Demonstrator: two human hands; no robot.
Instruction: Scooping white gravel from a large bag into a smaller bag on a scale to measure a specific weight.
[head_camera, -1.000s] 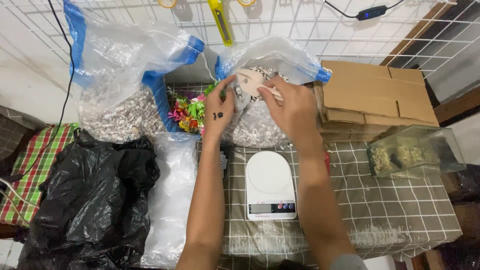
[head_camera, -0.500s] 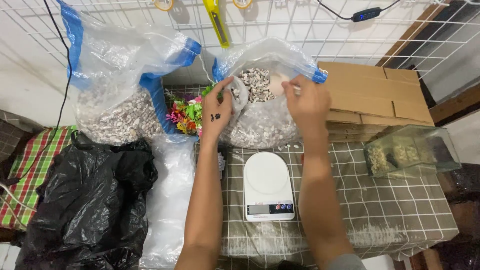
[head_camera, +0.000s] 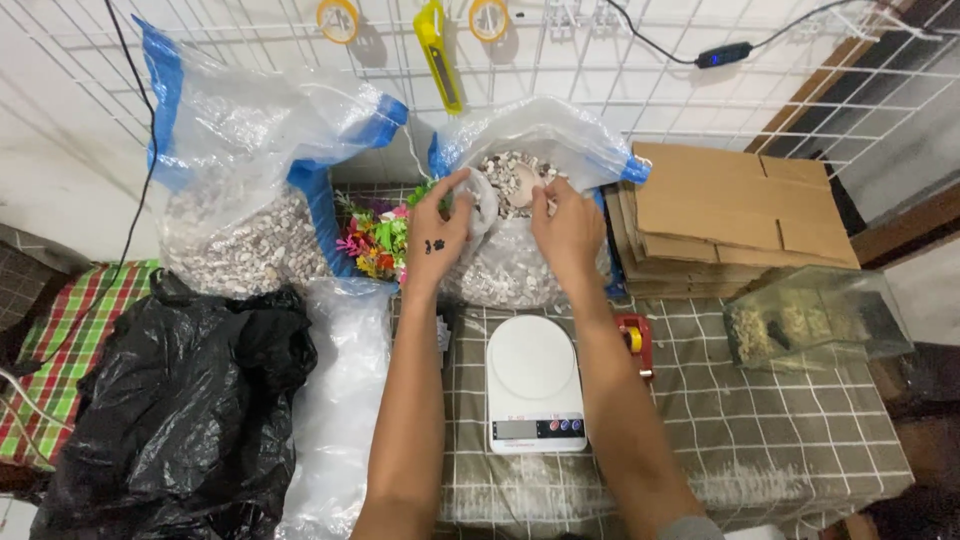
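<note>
Left hand (head_camera: 440, 232) pinches rim of clear pebble bag (head_camera: 520, 225), keeping mouth open. Right hand (head_camera: 568, 225) fingers curled inside mouth; grasp content not discernible. White kitchen scale (head_camera: 533, 385) sits directly below bag on checked cloth (head_camera: 780, 430).

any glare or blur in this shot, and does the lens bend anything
Head view: even, soft light with faint shadows; sheen on the clear bag of pebbles and the larger bag. The left hand and right hand are slightly soft at the fingertips; the white scale is sharp. The wire grid bows near the edges, wide-angle distortion.
</note>
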